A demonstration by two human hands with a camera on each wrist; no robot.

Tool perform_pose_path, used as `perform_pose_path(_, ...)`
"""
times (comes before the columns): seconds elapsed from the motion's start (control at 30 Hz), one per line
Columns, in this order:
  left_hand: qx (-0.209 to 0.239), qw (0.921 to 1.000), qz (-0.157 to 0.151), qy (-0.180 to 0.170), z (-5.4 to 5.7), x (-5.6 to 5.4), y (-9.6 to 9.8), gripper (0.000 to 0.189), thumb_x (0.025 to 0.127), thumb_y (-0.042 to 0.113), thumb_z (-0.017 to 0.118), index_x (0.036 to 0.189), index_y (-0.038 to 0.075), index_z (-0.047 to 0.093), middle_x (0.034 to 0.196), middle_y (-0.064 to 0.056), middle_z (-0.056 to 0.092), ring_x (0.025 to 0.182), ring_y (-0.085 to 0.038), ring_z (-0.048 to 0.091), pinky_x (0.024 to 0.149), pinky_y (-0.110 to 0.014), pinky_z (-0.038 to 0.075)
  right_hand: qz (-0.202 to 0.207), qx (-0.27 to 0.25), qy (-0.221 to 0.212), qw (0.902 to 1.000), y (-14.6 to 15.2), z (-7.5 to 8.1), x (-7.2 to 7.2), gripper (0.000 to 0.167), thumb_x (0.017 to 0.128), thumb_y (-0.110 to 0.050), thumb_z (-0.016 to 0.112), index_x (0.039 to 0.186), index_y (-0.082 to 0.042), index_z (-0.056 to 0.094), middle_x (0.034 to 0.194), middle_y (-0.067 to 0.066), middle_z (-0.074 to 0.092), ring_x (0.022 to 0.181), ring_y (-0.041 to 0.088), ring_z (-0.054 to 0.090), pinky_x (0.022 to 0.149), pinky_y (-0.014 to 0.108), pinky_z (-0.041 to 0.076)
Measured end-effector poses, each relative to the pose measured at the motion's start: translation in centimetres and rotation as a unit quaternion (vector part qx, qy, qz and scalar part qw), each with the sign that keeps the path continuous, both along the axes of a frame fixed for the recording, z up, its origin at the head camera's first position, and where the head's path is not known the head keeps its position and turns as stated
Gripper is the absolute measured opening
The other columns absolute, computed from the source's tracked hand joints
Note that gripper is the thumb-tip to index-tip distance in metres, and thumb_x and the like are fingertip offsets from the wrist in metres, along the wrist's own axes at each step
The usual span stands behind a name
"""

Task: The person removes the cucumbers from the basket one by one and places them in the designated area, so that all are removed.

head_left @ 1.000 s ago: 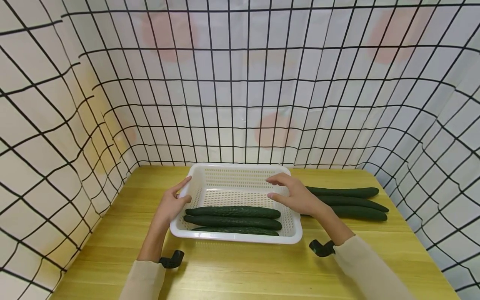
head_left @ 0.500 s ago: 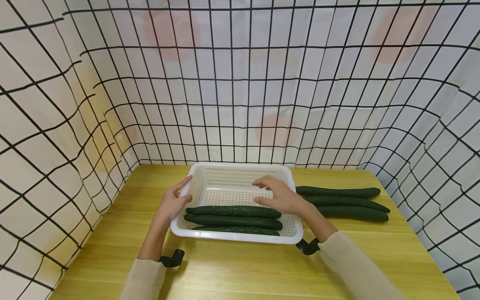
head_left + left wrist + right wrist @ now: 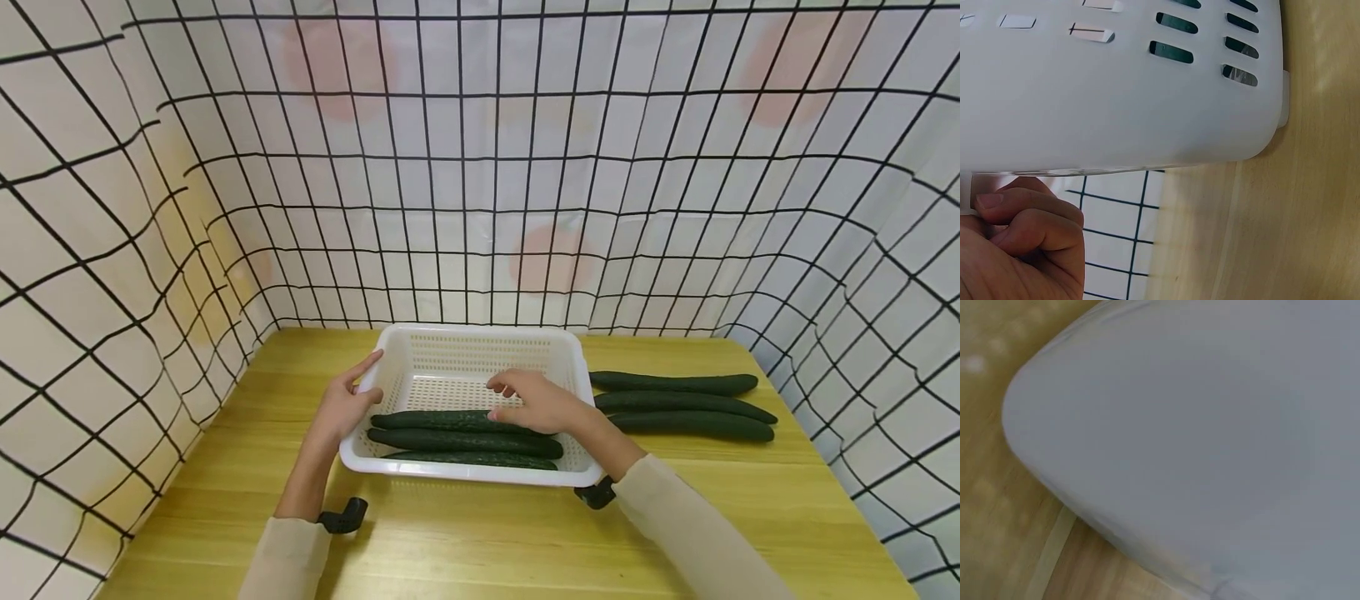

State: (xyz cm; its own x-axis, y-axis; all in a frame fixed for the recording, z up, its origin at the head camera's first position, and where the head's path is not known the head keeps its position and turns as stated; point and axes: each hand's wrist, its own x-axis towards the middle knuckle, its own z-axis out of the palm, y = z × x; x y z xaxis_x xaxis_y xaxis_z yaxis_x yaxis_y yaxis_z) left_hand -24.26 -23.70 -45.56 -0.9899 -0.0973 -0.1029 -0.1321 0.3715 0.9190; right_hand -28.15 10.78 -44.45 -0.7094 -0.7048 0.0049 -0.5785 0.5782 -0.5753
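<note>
A white plastic basket with slotted walls stands on the table, three dark green cucumbers lying side by side along its near side. My left hand grips the basket's left rim; its curled fingers show at that rim in the left wrist view. Inside the basket, over the rearmost cucumber, is my right hand, fingers loosely bent and thumb apart, holding nothing. Whether its thumb touches that cucumber I cannot tell. In the right wrist view a blurred white basket surface hides the hand.
Three more cucumbers lie on the wooden table to the right of the basket. Black wire mesh stands at the back and both sides, pale patterned cloth behind it. A dark wrist camera sits close to the basket's front right corner.
My right hand has moved left and a little nearer over the basket, from its right side to above the rearmost cucumber. The left hand and the basket have stayed put.
</note>
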Motion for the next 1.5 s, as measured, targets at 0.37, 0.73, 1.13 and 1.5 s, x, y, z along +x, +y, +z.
perform_pose_path(0.37, 0.003, 1.0, -0.006, 0.003, 0.1, 0.1, 0.1, 0.073, 0.089, 0.011, 0.062, 0.155, 0.037, 0.046, 0.117, -0.026, 0.068, 0.077, -0.018, 0.059, 0.065, -0.032, 0.055, 0.02, 0.122, -0.038, 0.9916, -0.2, -0.4, 0.2, 0.058, 0.101, -0.042, 0.063, 0.147, -0.008, 0.055, 0.142, 0.01, 0.062, 0.129, 0.03, 0.06, 0.107, 0.048, 0.048)
perform_pose_path(0.73, 0.005, 0.9999, -0.012, 0.011, 0.4, 0.4, 0.2, 0.073, 0.09, 0.01, 0.062, 0.156, 0.034, 0.045, 0.118, -0.028, 0.068, 0.074, -0.019, 0.059, 0.062, -0.032, 0.054, 0.022, 0.166, -0.008, 0.9858, -0.5, -0.7, 0.1, 0.054, 0.1, -0.047, 0.061, 0.139, -0.009, 0.061, 0.132, 0.01, 0.062, 0.121, 0.027, 0.06, 0.104, 0.045, 0.049)
perform_pose_path(1.13, 0.005, 1.0, -0.007, 0.001, 0.1, 0.1, -0.3, 0.074, 0.089, 0.01, 0.061, 0.156, 0.037, 0.045, 0.132, -0.028, 0.062, 0.079, -0.019, 0.059, 0.064, -0.031, 0.054, 0.001, 0.086, 0.016, 0.9962, -0.4, -0.4, 0.1, 0.047, 0.101, -0.036, 0.064, 0.137, -0.006, 0.062, 0.135, 0.012, 0.065, 0.126, 0.031, 0.06, 0.105, 0.048, 0.05)
perform_pose_path(1.5, -0.003, 1.0, -0.003, 0.005, 0.1, 0.0, -0.2, 0.074, 0.088, 0.011, 0.063, 0.155, 0.038, 0.047, 0.135, -0.026, 0.059, 0.086, -0.022, 0.058, 0.065, -0.03, 0.053, -0.052, 0.045, 0.12, 0.9903, 0.7, 1.2, 0.3, 0.049, 0.102, -0.035, 0.062, 0.141, -0.006, 0.06, 0.14, 0.013, 0.062, 0.131, 0.033, 0.057, 0.109, 0.051, 0.046)
